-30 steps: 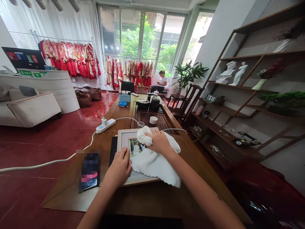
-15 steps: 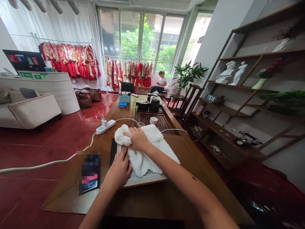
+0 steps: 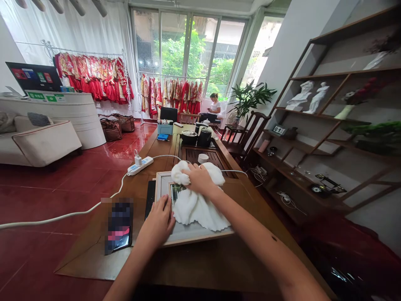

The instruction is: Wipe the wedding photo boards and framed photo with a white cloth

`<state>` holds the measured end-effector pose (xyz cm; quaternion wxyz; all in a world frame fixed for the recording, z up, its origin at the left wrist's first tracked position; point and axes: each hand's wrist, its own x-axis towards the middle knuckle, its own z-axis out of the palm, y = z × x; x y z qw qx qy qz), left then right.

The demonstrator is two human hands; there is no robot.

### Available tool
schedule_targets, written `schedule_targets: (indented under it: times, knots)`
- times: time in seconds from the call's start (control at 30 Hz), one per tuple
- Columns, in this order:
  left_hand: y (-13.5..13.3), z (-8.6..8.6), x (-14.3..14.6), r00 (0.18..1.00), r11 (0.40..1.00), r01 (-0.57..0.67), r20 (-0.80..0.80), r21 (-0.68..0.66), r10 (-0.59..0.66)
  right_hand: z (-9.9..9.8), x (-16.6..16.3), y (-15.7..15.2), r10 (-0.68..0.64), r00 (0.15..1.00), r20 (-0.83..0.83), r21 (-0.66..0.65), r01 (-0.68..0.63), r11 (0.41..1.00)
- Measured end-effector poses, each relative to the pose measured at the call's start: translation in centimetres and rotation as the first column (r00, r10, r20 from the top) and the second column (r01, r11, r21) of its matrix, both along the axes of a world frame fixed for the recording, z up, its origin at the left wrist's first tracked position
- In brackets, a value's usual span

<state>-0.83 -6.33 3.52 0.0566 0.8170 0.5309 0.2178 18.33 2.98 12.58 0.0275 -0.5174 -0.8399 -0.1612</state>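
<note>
A white towel (image 3: 200, 209) lies bunched and spread across a picture frame (image 3: 194, 239) with a pale wooden border and a light grey mount. My right hand (image 3: 200, 179) is closed on the bunched part of the towel, near the frame's far side. Part of a small dark photo (image 3: 176, 191) shows at the towel's left edge; the rest is covered. My left hand (image 3: 159, 219) rests with its fingers stretched out on the frame's left edge. Under the frame's left side, a dark flat object (image 3: 150, 198) sticks out.
A phone (image 3: 118, 228) lies on the wooden table (image 3: 250, 217) at the left. Beyond the frame are a power strip (image 3: 140, 166) with a white cable, a white cup (image 3: 203, 158) and a dark kettle (image 3: 204, 137). A seated person (image 3: 214, 106) is in the background.
My right hand has moved to the right with the towel, uncovering the frame's upper left part and some of the photo. My left hand has stayed nearly in place.
</note>
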Motion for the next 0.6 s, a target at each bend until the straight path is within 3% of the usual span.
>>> schedule_targets:
  times: [0.27,0.6]
  knots:
    - [-0.2,0.7,0.3,1.0,1.0,-0.006,-0.029,-0.002,0.006,1.0,6.2,-0.9,-0.225,0.974,-0.005,-0.005,0.225,0.974]
    - [-0.2,0.2,0.2,0.999,1.0,-0.009,-0.046,0.03,0.01,1.9,7.5,-5.3,-0.272,0.962,0.002,-0.207,0.267,0.941]
